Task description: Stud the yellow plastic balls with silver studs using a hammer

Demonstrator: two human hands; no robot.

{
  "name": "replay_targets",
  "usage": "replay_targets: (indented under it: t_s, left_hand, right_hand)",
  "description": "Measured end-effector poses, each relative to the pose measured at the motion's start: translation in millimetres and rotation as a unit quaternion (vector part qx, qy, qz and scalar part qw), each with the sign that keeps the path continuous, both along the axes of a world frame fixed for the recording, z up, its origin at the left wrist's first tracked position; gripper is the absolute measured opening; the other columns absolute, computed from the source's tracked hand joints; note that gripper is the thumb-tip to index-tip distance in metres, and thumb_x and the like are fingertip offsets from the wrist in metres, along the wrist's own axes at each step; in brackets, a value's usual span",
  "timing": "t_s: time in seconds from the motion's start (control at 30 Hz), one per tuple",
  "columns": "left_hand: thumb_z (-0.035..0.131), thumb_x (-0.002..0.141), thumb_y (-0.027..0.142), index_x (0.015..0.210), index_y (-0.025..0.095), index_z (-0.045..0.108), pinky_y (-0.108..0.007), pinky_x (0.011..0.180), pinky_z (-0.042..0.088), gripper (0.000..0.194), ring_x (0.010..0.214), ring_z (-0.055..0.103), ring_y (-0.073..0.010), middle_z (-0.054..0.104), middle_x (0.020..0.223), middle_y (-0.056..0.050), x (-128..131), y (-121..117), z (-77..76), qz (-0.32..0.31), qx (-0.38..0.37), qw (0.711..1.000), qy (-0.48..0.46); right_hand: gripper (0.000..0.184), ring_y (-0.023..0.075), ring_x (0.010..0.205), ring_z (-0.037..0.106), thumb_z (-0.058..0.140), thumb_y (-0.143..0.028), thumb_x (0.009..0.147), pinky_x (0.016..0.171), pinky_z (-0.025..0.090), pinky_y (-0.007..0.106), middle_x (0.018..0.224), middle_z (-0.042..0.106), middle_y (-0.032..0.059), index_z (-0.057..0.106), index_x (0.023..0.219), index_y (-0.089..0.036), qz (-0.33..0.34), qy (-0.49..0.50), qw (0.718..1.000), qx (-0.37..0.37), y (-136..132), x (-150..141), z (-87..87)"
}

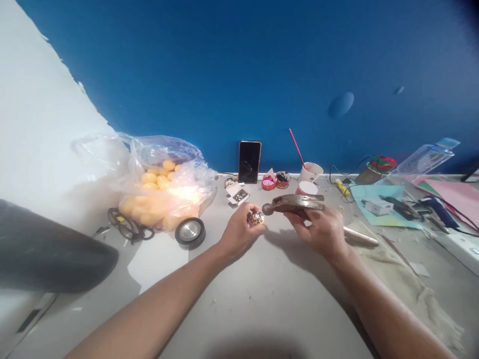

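My left hand (241, 227) has its fingers closed around a small ball (257, 218) covered in shiny silver and gold studs. In my right hand (322, 229) is a worn metal claw hammer (295, 202), gripped close to the head, with its handle (361, 236) running out to the right. The hammer's round face is just above and to the right of the studded ball; I cannot tell whether they touch. Behind my left hand stands an open small white box (237, 194) of shiny metal pins or tacks.
A plastic bag (160, 184) of yellow-orange balls sits left, near a black-rimmed round tin (190, 232). A phone (249, 162) leans on the blue wall. Behind my right hand are a paper cup (311, 172) with a red stick and small pink containers (268, 181). A cloth (404, 289) lies right.
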State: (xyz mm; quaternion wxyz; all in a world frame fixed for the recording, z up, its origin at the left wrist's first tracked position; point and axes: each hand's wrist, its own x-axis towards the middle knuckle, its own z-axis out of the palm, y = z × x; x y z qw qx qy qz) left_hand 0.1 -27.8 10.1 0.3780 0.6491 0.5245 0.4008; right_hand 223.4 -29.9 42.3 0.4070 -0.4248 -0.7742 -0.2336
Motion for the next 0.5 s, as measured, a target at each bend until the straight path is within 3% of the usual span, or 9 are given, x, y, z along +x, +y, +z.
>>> replay_targets:
  t_s: [0.2,0.4,0.5]
  left_hand:
    - [0.068,0.069,0.011,0.1,0.022,0.067,-0.031,0.079,0.046,0.033,0.084,0.055,-0.0175,0.06,0.1,-0.002,0,2,-3.8,-0.001,0.049,0.999,0.013]
    - [0.07,0.075,0.021,0.1,0.021,0.067,-0.028,0.073,0.045,0.025,0.078,0.056,-0.0161,0.063,0.089,0.001,1,-4,5.5,-0.022,-0.02,0.998,-0.049]
    - [0.069,0.076,0.022,0.11,0.021,0.065,-0.028,0.071,0.045,0.034,0.078,0.057,-0.0158,0.065,0.089,0.001,1,-5,5.3,-0.035,-0.048,0.994,-0.086]
  right_hand:
    - [0.03,0.0175,0.058,0.066,0.061,-0.043,0.099,0.056,0.04,0.027,0.068,0.074,0.0044,0.077,0.091,-0.019,0.015,-0.032,0.998,-0.044,0,-1,-2.6]
    - [0.031,0.0175,0.057,0.066,0.063,-0.044,0.098,0.057,0.044,0.027,0.065,0.073,0.0043,0.077,0.087,-0.02,-0.005,0.006,0.999,-0.034,-1,-1,0.5]
    - [0.03,0.0174,0.057,0.066,0.063,-0.044,0.098,0.057,0.043,0.026,0.065,0.073,0.0039,0.078,0.089,-0.02,0.004,0.003,0.999,-0.032,-2,-2,1.6]
